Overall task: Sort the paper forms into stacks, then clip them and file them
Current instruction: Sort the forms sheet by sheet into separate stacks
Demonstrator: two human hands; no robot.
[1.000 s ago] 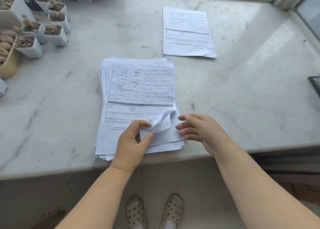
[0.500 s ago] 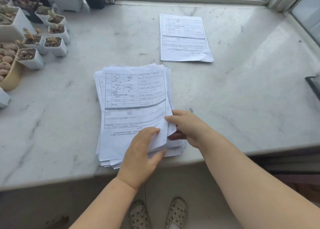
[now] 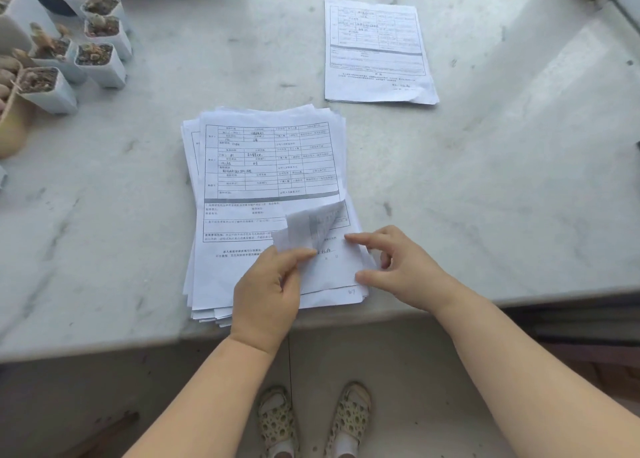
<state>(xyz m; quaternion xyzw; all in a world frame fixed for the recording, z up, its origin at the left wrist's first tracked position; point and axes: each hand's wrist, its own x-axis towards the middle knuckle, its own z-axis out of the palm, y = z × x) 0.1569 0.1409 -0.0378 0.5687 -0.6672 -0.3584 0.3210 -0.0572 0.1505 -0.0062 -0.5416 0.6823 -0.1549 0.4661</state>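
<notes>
A thick, slightly fanned stack of printed forms (image 3: 266, 180) lies near the front edge of the marble ledge (image 3: 485, 180). The top sheet's lower right corner (image 3: 308, 227) is curled up and back. My left hand (image 3: 268, 293) pinches that folded corner between thumb and fingers. Just right of it, my right hand (image 3: 398, 267) hovers over the stack's lower right corner with loosely curled fingers, index fingertip touching the sheet below. A separate form pile (image 3: 375, 52) lies farther back to the right.
Several small white pots with succulents (image 3: 100, 59) crowd the back left of the ledge, beside a yellow bowl (image 3: 10, 128). The window frame runs along the back and right. My sandalled feet (image 3: 311, 419) stand on the floor below the ledge.
The top sheet lay flat half a second ago; now my left hand has peeled its lower right corner up again. My right hand has slid out from under the edge and moved right.
</notes>
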